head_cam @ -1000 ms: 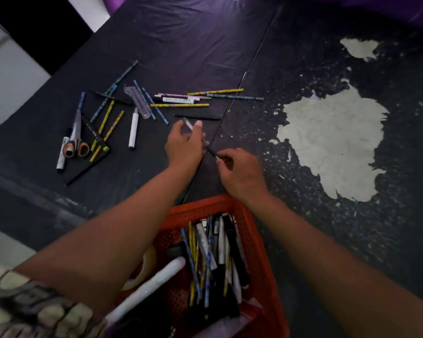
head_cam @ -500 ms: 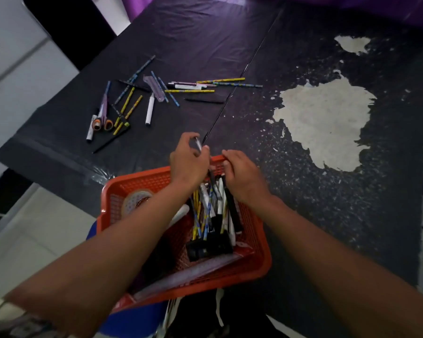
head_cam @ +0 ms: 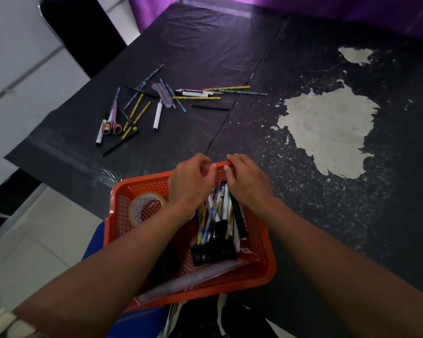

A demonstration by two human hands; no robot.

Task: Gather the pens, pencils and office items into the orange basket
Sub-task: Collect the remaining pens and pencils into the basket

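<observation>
Head view, left to right: scissors (head_cam: 112, 123), pencils and a white marker (head_cam: 157, 115) are scattered on the black-covered table (head_cam: 205, 50) — well apart from the orange basket (head_cam: 259, 276). A tape roll (head_cam: 145, 207) is seen in the basket's left part. Over its far rim the left hand (head_cam: 192, 178) and right hand (head_cam: 246, 180) are curled (whether anything is gripped cannot be told) above bundled pens (head_cam: 217, 215).

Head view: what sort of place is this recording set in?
Probably an improvised indoor work table, not a proper office: a table covered in taped-down black plastic sheeting, its worn top flaking to pale patches, white tiled floor alongside, purple cloth behind.
</observation>
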